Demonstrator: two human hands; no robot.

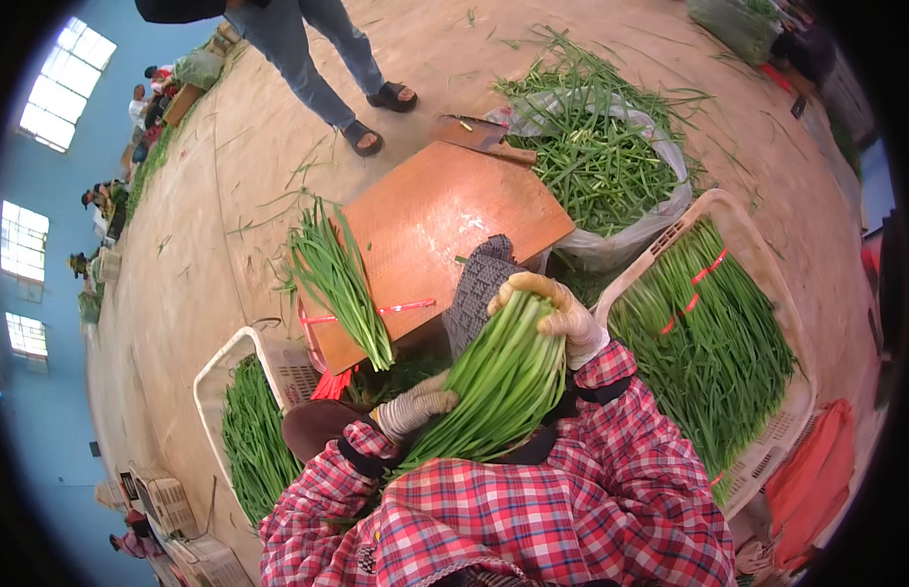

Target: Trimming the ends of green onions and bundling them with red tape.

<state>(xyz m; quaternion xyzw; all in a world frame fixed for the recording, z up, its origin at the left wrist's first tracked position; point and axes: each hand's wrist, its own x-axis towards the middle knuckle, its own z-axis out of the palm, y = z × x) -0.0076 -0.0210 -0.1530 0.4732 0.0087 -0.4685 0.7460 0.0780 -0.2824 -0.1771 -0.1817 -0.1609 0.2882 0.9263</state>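
A thick bunch of green garlic chives (491, 389) lies slanted across my lap, its pale stem ends pointing away from me. My gloved right hand (560, 312) wraps around those stem ends. Lower down, my gloved left hand (417, 407) grips the leafy side of the same bunch. Ahead is an orange-brown board (439, 213). On its left part rests a smaller bunch of chives (337, 282), lying over a red tie strip (406, 307). A wide-bladed knife (491, 139) lies at the board's far corner.
To my right stands a plastic crate (781, 293) of chive bundles with red ties; another crate (205, 385) of chives is at left. Behind the board, a clear plastic bag (678, 165) holds loose cut leaves. A standing person (300, 66) is beyond the board. Red cloth (814, 477) lies far right.
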